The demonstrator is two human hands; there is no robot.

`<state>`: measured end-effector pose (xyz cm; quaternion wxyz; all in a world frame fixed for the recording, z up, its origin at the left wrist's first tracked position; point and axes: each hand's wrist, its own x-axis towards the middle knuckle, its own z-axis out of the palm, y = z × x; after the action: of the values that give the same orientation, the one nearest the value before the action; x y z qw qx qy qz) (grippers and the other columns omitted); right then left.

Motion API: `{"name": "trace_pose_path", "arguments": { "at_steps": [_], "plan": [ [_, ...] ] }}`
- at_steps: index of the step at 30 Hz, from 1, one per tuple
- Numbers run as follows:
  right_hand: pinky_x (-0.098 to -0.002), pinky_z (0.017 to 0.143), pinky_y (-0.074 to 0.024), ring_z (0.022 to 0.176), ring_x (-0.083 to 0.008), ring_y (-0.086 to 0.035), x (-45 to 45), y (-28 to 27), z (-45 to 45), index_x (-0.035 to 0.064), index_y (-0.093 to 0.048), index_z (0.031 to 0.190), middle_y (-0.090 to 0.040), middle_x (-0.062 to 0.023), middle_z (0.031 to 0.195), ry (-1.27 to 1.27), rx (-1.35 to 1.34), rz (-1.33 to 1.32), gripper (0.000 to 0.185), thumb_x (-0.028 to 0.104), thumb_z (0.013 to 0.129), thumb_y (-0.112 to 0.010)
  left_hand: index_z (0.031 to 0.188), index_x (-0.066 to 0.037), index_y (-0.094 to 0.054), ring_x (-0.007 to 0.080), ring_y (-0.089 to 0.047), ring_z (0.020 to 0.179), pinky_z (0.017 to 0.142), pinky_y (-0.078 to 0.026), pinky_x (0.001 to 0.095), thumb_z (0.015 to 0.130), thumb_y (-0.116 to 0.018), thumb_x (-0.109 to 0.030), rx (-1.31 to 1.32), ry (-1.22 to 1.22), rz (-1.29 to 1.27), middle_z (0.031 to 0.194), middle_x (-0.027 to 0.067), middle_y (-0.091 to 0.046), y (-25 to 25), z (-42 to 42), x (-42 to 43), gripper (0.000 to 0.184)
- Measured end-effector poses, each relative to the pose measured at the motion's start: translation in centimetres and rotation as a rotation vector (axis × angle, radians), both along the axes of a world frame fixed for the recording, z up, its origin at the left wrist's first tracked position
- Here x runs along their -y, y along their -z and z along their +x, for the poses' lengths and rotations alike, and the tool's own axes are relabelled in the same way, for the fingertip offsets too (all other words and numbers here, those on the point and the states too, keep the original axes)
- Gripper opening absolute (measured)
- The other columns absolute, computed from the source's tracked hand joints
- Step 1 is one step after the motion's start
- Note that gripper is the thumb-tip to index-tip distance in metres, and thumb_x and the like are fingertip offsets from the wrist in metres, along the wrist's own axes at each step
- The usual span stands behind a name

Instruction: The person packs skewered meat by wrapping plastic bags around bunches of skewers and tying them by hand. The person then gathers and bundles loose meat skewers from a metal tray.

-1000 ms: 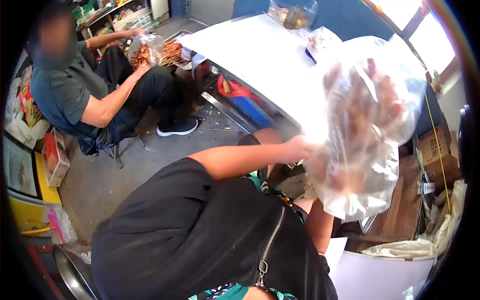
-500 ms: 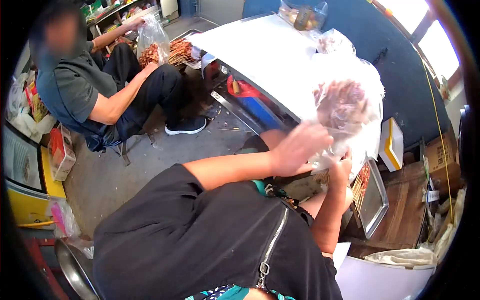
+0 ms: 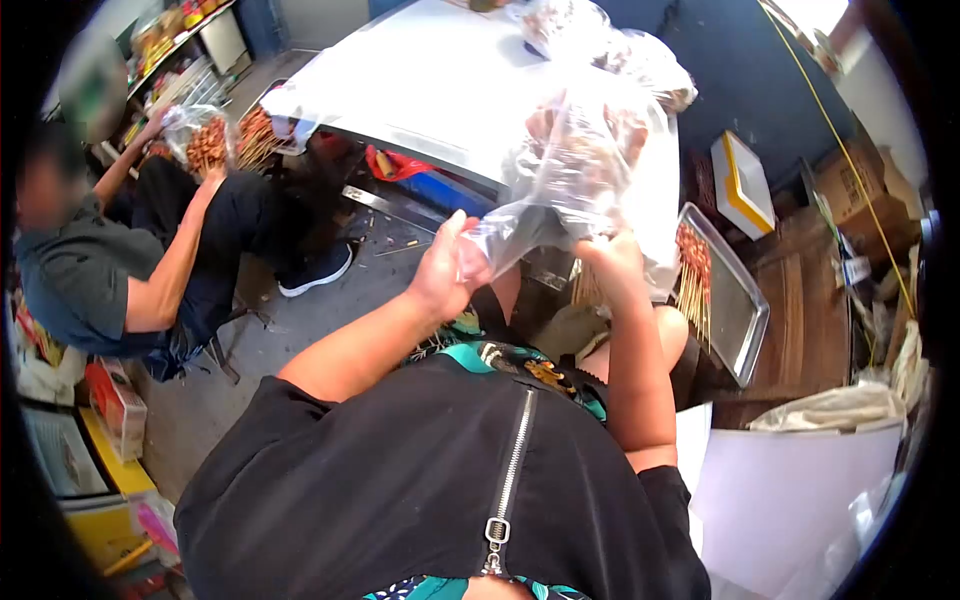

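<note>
A clear plastic bag [image 3: 572, 175] with brownish-red pieces inside, which look like meat, rests at the near corner of the white table. Its loose mouth points toward me and is stretched between my hands. My left hand [image 3: 447, 268] is closed on the left edge of the mouth. On the other side, my right hand [image 3: 613, 262] pinches the right edge. Just right of that hand, skewers of red meat [image 3: 694, 262] lie on a metal tray [image 3: 742, 345]. Part of the bag's contents is hidden by glare and folds in the plastic.
More filled bags [image 3: 565, 28] stand farther back on the white table [image 3: 420, 60]. A seated co-worker [image 3: 110, 270] at left handles a bag of skewers [image 3: 207, 140]. A white and yellow box [image 3: 743, 185] stands by the wall. A cardboard box [image 3: 862, 190] is at right.
My left hand has moved left from beside the bag, drawing its mouth wide. The right hand still grips the bag. My view has shifted, and the co-worker's bag is lower.
</note>
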<state>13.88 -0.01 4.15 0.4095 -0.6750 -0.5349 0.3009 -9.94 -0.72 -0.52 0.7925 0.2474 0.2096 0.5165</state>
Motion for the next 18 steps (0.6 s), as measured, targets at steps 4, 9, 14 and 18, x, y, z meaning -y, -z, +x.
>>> {"name": "trace_pose_path", "arguments": {
  "at_steps": [4,9,14,18],
  "plan": [
    [-0.0308,0.074,-0.0466,0.080,-0.0213,-0.061,1.3,-2.6,-0.9,0.0004,-0.050,0.118,-0.064,-0.0105,0.089,0.015,0.162,-0.159,0.064,0.017,0.058,-0.069,0.115,-0.007,-0.050,0.0027,-0.040,0.050,0.038,-0.025,0.0161,0.087,-0.061,-0.040,-0.462,0.311,0.008,0.076,-0.0019,-0.054,-0.5,1.9,-2.4,0.044],
    [-0.0357,0.085,-0.0461,0.096,-0.0309,-0.061,3.8,-2.9,-2.5,0.0034,-0.034,0.136,-0.062,-0.0189,0.105,0.030,0.127,0.010,0.085,0.024,0.061,-0.070,0.123,-0.001,-0.047,0.0088,-0.054,0.068,0.049,-0.039,0.0190,0.084,-0.065,-0.035,-0.505,0.607,0.221,0.099,0.0047,-0.057,-1.4,6.7,-4.9,0.054],
    [-0.0422,0.083,-0.0469,0.097,-0.0416,-0.058,6.3,-3.1,-3.2,-0.0074,-0.025,0.133,-0.056,-0.0307,0.106,-0.079,0.455,-0.082,0.093,0.030,0.063,-0.073,0.135,-0.004,-0.035,0.0241,-0.052,0.114,0.098,-0.042,0.0391,0.088,-0.058,-0.034,-0.044,0.610,0.194,0.127,0.0124,-0.050,1.1,8.4,-3.0,0.061],
    [-0.0378,0.073,-0.0494,0.084,-0.0319,-0.061,9.9,-7.5,-3.6,-0.0022,-0.049,0.118,-0.057,-0.0231,0.103,-0.238,0.805,0.213,0.062,0.031,0.071,-0.073,0.130,-0.005,-0.040,0.0278,-0.057,0.107,0.093,-0.048,0.0420,0.077,-0.065,-0.052,0.141,0.535,-0.008,0.117,0.0148,-0.056,-3.7,9.2,-0.5,0.075]
  ]
}}
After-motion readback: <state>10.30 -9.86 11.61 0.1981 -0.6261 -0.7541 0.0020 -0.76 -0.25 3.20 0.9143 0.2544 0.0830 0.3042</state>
